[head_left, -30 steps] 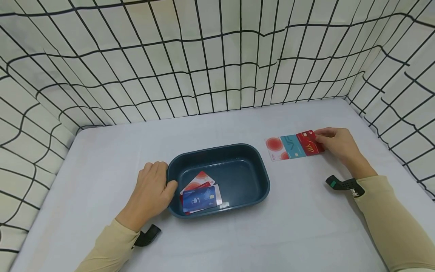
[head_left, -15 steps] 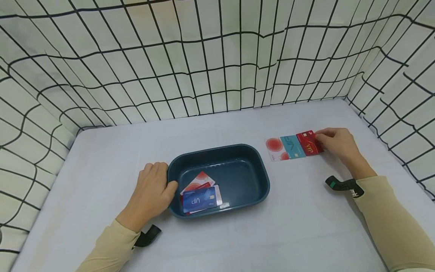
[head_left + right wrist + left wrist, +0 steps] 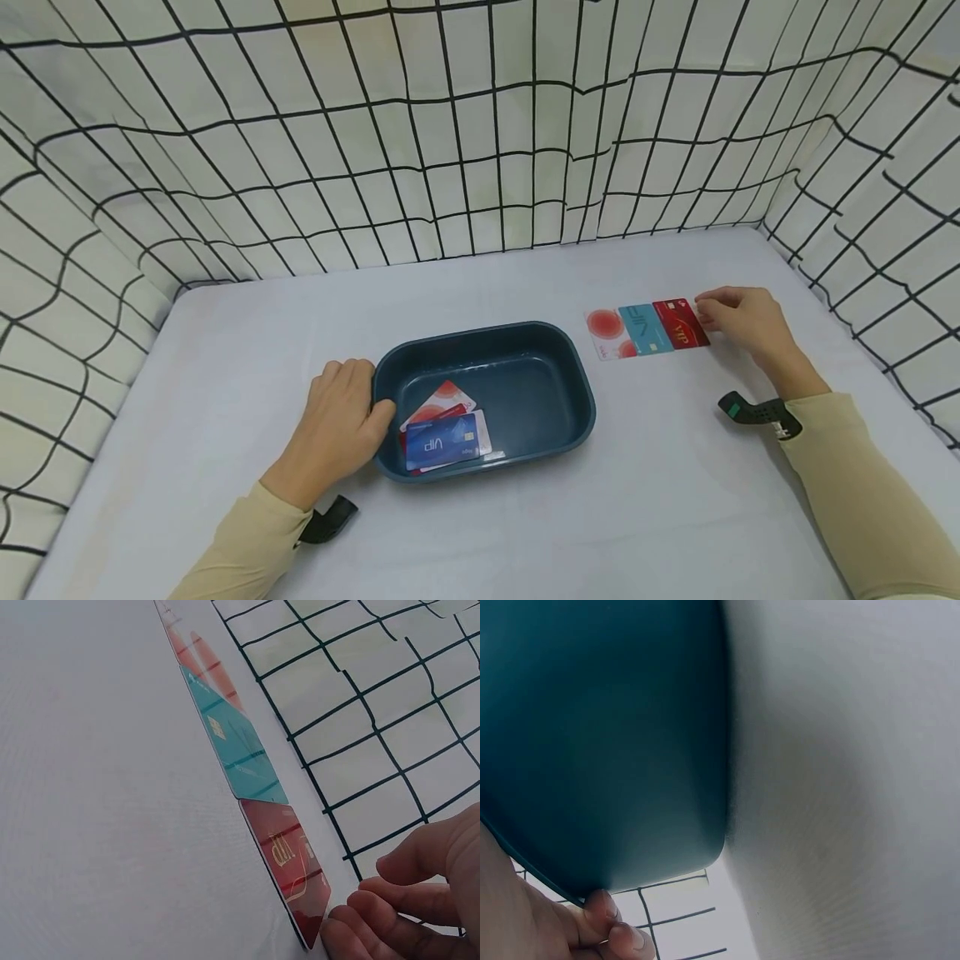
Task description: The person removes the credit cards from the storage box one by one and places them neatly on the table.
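My left hand (image 3: 330, 429) grips the left rim of a dark blue plastic tray (image 3: 517, 335), thumb over the edge; in the left wrist view its fingertips (image 3: 626, 939) curl at the rim. Inside the tray's left end lies a small pile of plastic cards, a blue VIP card (image 3: 441, 442) on top. To the right, a white card with red circles (image 3: 604, 323), a teal card (image 3: 643, 329) and a red VIP card (image 3: 681, 323) lie in a row on the table. Just beyond the red card's right edge, my right hand (image 3: 750, 325) has its thumb apart from the fingers, holding nothing.
A white cloth (image 3: 600, 517) covers the table. Walls with black grid lines (image 3: 495, 125) rise behind it and on both sides. Black straps with camera mounts (image 3: 757, 410) sit at both wrists.
My right fingertips have let go of the red card and drawn slightly right, so its right edge shows. My left hand and the tray stay in place; the head view has shifted a little.
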The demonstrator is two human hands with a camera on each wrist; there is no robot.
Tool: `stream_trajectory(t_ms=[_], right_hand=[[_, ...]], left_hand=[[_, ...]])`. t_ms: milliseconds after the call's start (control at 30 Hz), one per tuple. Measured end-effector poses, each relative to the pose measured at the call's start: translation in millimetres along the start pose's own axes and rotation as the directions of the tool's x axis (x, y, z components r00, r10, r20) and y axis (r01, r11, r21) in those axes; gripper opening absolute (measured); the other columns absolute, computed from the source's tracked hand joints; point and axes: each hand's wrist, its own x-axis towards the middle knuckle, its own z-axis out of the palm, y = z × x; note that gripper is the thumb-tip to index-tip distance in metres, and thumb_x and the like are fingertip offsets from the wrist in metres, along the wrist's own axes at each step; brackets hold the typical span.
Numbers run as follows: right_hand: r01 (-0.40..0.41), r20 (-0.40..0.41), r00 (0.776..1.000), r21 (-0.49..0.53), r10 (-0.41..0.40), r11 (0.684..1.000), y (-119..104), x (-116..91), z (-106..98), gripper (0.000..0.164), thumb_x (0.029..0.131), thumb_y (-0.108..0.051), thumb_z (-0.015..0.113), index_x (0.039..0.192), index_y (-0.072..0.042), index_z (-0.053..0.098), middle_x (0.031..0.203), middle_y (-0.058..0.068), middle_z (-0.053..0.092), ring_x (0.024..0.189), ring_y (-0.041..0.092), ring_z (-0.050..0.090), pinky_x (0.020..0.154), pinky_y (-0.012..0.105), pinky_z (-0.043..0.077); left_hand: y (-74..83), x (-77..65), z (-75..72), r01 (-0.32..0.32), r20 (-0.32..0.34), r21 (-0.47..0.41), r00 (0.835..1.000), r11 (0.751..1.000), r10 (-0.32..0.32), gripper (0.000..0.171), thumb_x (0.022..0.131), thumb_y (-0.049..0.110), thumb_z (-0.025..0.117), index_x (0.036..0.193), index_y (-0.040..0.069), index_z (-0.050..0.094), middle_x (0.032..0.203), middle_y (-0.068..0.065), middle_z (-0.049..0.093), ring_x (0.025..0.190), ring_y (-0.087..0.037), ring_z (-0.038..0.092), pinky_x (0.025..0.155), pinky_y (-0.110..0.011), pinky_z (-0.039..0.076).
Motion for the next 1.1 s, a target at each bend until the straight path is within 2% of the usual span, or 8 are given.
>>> stream_trajectory(t_ms=[133,233,300,400,633,800,933,1100], right_hand=[[0.000,0.010,1.000,0.029,-0.001,1.000,-0.2,-0.1,-1.4,0.060,0.105,-0.048,0.045,0.146,-0.004,0.053,0.143,0.025,0.057,0.120,0.037,0.064,0.107,0.052,0.050],[0.004,0.027,1.000,0.069,-0.006,0.998,1.1,0.6,-2.9,0.063,0.104,-0.051,0.046,0.147,-0.006,0.052,0.145,0.023,0.056,0.117,0.030,0.065,0.096,0.031,0.054],[0.011,0.041,0.999,0.095,-0.015,0.995,2.0,0.3,-3.2,0.064,0.103,-0.053,0.048,0.148,-0.006,0.051,0.146,0.022,0.055,0.112,0.023,0.066,0.087,0.018,0.053],[0.033,0.054,0.998,0.128,-0.040,0.991,2.3,-0.5,-1.8,0.066,0.103,-0.054,0.050,0.148,-0.006,0.050,0.145,0.022,0.055,0.104,0.011,0.066,0.078,0.009,0.051],[0.107,0.096,0.987,0.177,-0.126,0.978,-3.1,-4.7,7.1,0.064,0.103,-0.052,0.052,0.147,-0.006,0.050,0.144,0.019,0.054,0.099,0.002,0.064,0.082,0.009,0.052],[0.110,0.133,0.982,0.166,-0.132,0.980,-11.3,-13.4,11.0,0.061,0.104,-0.052,0.051,0.146,-0.008,0.051,0.140,0.017,0.057,0.097,0.000,0.065,0.083,0.009,0.052],[0.108,0.146,0.981,0.152,-0.131,0.982,-22.4,-21.6,14.5,0.059,0.103,-0.051,0.052,0.145,-0.009,0.053,0.138,0.016,0.058,0.095,0.002,0.066,0.083,0.012,0.053],[0.158,0.163,0.971,0.118,-0.176,0.980,-43.2,-29.5,19.0,0.052,0.103,-0.046,0.055,0.141,-0.009,0.057,0.135,0.018,0.061,0.095,0.009,0.069,0.083,0.018,0.055]], left_hand=[[-0.3,-0.1,-0.1,0.010,0.009,0.000,1.000,1.000,-0.010,0.016,0.088,0.019,0.051,0.091,0.004,0.052,0.079,-0.007,0.047,0.080,-0.024,0.038,0.072,-0.035,0.025],[-0.2,-0.3,0.0,0.017,0.014,-0.004,1.000,1.000,-0.017,0.016,0.088,0.019,0.052,0.092,0.004,0.053,0.079,-0.007,0.047,0.081,-0.024,0.038,0.072,-0.035,0.026],[-0.3,-0.4,-0.2,0.020,0.013,-0.006,1.000,1.000,-0.019,0.016,0.088,0.019,0.052,0.092,0.004,0.053,0.079,-0.007,0.047,0.081,-0.024,0.038,0.072,-0.035,0.026],[-0.8,-1.2,-0.2,0.020,0.012,-0.003,1.000,1.000,-0.020,0.016,0.088,0.019,0.052,0.092,0.004,0.053,0.079,-0.007,0.047,0.081,-0.024,0.039,0.072,-0.035,0.026],[-2.7,-3.9,-0.5,0.027,0.012,0.008,1.000,1.000,-0.027,0.018,0.089,0.020,0.052,0.094,0.003,0.053,0.080,-0.007,0.047,0.082,-0.024,0.039,0.072,-0.035,0.026],[-2.4,-1.9,-2.8,0.008,0.009,0.005,1.000,1.000,-0.008,0.016,0.089,0.020,0.052,0.092,0.004,0.052,0.078,-0.006,0.046,0.080,-0.024,0.038,0.071,-0.035,0.026],[-2.0,-1.0,-3.2,-0.005,0.004,0.008,1.000,1.000,0.004,0.017,0.089,0.020,0.053,0.093,0.003,0.053,0.078,-0.006,0.047,0.081,-0.024,0.039,0.071,-0.035,0.027],[-2.2,-2.0,-3.2,-0.001,-0.004,0.006,1.000,1.000,0.001,0.018,0.089,0.020,0.052,0.093,0.003,0.053,0.078,-0.007,0.047,0.080,-0.024,0.040,0.072,-0.035,0.027]])
